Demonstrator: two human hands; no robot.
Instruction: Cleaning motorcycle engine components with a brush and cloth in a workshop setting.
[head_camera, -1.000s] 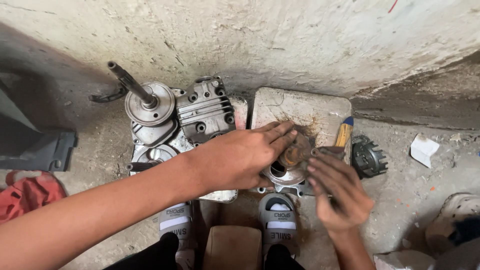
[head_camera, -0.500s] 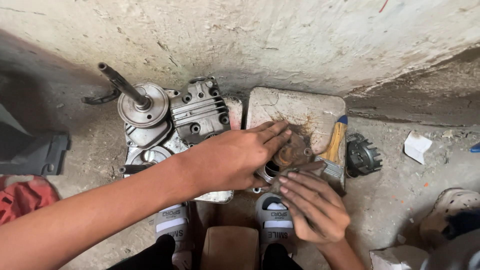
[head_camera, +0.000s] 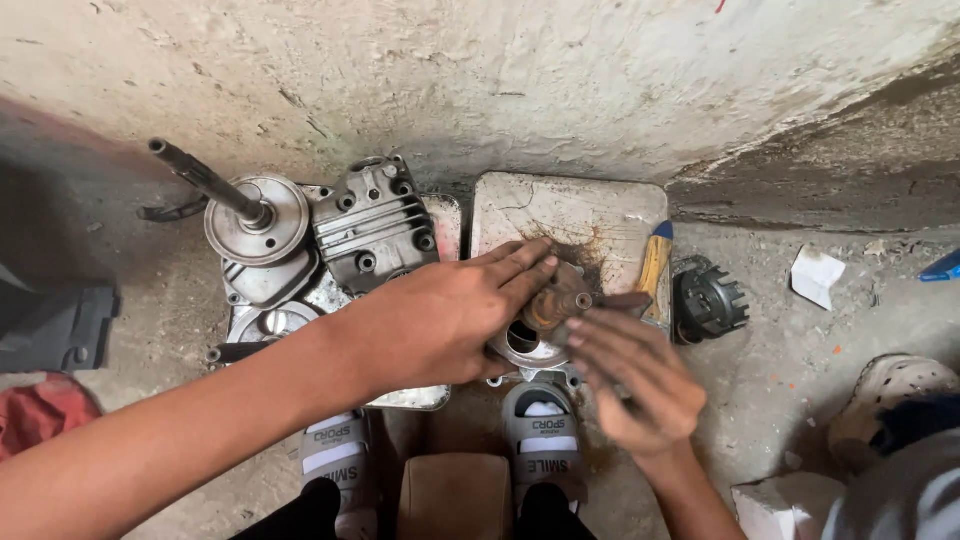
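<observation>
The rusty shaft part (head_camera: 553, 305) sits on the near edge of the pale stone slab (head_camera: 570, 215), above a round metal housing (head_camera: 520, 345). The left hand (head_camera: 440, 320) lies flat over the housing, fingers stretched to the shaft, not curled. The right hand (head_camera: 630, 375) comes in from the slab's near right side; its fingers (head_camera: 590, 335) touch the shaft and seem to pinch something dark, though blur hides the grip. A wooden-handled tool (head_camera: 655, 265) lies on the slab's right edge, with a black toothed ring (head_camera: 710, 300) just beyond. Left of the slab stands the finned engine casing (head_camera: 375, 225); bare floor opens right of it.
</observation>
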